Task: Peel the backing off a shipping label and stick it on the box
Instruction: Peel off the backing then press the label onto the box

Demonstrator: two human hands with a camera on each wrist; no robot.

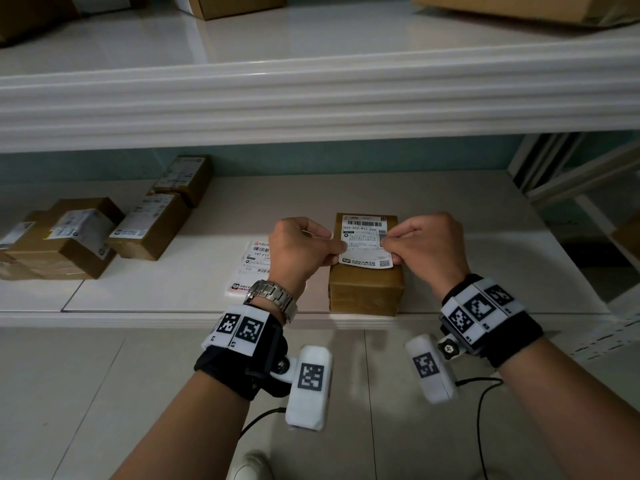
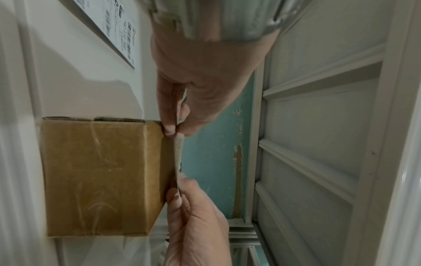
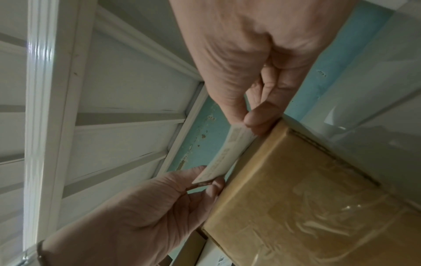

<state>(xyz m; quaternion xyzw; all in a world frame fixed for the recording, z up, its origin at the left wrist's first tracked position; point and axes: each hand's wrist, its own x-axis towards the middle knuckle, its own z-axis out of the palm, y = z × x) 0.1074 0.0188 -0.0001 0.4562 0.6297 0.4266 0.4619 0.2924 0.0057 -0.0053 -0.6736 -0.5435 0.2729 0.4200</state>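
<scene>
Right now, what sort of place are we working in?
Likely a parcel packing or mailroom corner: taped cardboard boxes already labelled sit on a white shelf, spare shipping labels lie there, and both hands hold a label over another box.

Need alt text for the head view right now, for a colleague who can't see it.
Both hands pinch a shipping label just above a taped cardboard box, left hand and right hand at its opposite edges. More labels lie left; labelled boxes farther left.
</scene>
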